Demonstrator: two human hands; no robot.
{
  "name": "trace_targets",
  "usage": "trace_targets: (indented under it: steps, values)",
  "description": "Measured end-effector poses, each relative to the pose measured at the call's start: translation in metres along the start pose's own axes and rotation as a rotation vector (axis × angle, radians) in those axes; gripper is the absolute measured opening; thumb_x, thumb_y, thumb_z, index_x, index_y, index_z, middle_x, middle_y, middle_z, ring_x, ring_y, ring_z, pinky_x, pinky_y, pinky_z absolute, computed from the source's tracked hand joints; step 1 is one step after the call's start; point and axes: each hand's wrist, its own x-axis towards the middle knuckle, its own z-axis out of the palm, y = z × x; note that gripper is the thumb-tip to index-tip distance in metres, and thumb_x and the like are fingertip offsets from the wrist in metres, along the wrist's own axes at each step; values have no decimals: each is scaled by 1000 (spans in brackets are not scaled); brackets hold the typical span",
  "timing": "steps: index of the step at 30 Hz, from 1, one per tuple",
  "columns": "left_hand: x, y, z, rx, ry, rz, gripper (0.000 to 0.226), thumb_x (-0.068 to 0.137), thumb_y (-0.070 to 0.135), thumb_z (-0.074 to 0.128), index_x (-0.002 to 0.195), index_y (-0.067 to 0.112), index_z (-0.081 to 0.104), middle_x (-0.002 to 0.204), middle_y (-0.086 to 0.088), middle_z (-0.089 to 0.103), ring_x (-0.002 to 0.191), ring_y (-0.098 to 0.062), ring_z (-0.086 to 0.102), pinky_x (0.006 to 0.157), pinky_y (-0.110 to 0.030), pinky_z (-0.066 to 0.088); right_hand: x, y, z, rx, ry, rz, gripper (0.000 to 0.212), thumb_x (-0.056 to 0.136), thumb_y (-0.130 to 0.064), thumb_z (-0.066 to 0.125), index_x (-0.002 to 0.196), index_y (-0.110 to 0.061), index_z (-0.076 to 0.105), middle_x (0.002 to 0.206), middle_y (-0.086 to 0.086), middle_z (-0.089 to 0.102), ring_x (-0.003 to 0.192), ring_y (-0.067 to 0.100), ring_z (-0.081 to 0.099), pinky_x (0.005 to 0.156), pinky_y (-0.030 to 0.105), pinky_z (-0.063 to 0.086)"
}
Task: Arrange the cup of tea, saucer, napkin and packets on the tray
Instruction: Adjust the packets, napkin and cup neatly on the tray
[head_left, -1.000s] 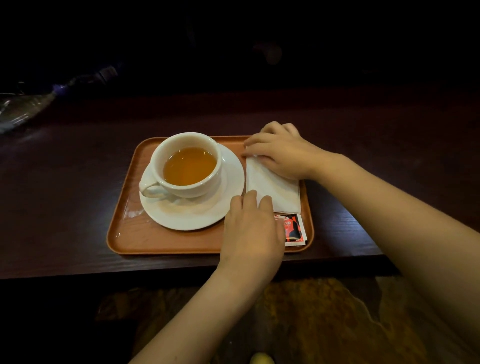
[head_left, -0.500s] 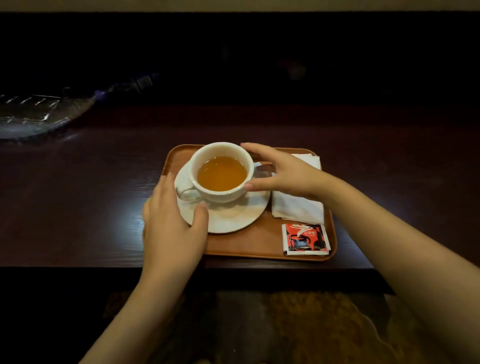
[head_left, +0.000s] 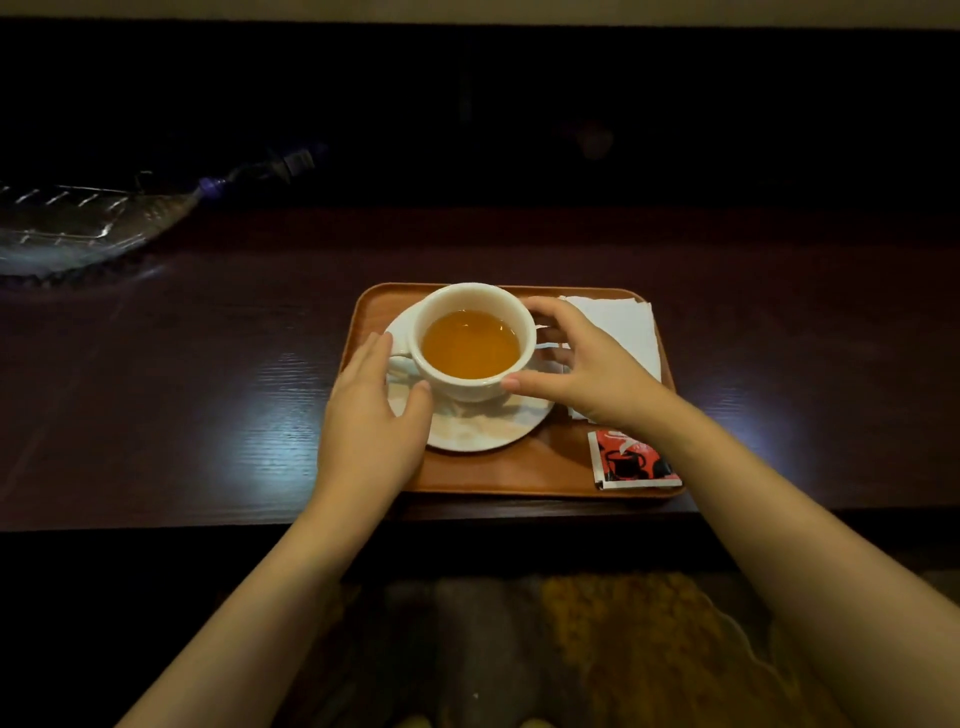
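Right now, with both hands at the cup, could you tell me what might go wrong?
The cup is nearly full of tea, so a nudge from the right hand or left hand could slop it onto the saucer. A spill might also soak the napkin beside it. The tray sits near the table's front edge, so pulling it could tip it.

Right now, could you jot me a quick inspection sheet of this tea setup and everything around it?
Surface: dark wooden table, glossy.
Job's things: orange tray near the front edge; cup of tea on the saucer; white napkin at the tray's right; red packet at the near right corner.
Clutter: clear plastic bottle lying far left.
Hands: left hand by the saucer's left edge; right hand curled around the cup's right side.
Cables: nothing seen.
Surroundings: dark; patterned floor below.
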Motion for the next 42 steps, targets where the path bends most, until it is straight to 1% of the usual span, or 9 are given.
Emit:
trace_targets:
  steps: [3,6,7,10,12,13,17,22,42]
  values:
    - [4,-6,-4,-12,-10,49,52,84,20,55,135,21,42,142,1,44,128,-17,44,106,-35,37,-5,-3,4,10,23,14,67,72,-31,74,130,-29,40,129,-10,47,118,8,47,93,23,41]
    - [11,-10,-15,-47,3,85,38,84,23,55,120,34,53,109,28,56,104,-4,54,82,-17,41,-10,-3,4,-8,34,66,65,75,-36,70,131,-30,39,134,-8,46,118,8,46,93,25,42]
    - [17,-11,-19,-64,3,60,35,84,26,54,118,37,53,104,28,56,102,-5,54,78,-17,41,-11,-2,3,-19,68,100,61,76,-37,68,130,-29,41,132,-8,47,116,8,47,90,23,42]
    - [41,-13,-27,-69,-105,-105,33,89,31,47,120,29,55,127,2,58,116,-19,52,95,-34,43,-15,2,-1,-173,277,141,37,85,-29,60,120,-22,53,123,-3,55,103,8,51,80,20,41]
    - [53,-11,-29,-20,-221,-139,24,91,34,41,91,29,65,116,-8,64,108,-26,57,97,-43,45,-15,4,0,-298,353,167,26,88,-20,54,114,-18,59,119,2,59,93,9,53,76,21,40]
    - [57,-10,-28,1,-259,-136,31,92,37,39,82,25,65,107,-10,67,101,-27,59,94,-45,47,-15,6,1,-335,357,190,26,89,-19,53,113,-16,59,118,4,59,89,9,53,74,22,39]
    - [65,-12,-22,47,-294,-114,48,92,43,36,85,7,66,93,-16,67,83,-26,59,69,-34,43,-15,8,8,-418,321,287,32,86,-16,56,117,-11,58,115,9,62,84,11,52,72,23,40]
    - [67,-15,-18,12,-280,-111,54,91,42,38,87,-5,64,80,-17,60,74,-26,53,69,-36,38,-10,4,17,-366,347,325,32,84,-11,60,115,-8,57,111,10,63,91,17,57,80,24,45]
    - [75,-26,-26,-29,-242,-62,46,90,35,41,82,-5,62,76,-13,52,72,-23,45,67,-36,34,-1,-3,32,-335,387,320,43,83,-8,59,126,-11,51,118,13,59,103,26,57,92,38,51]
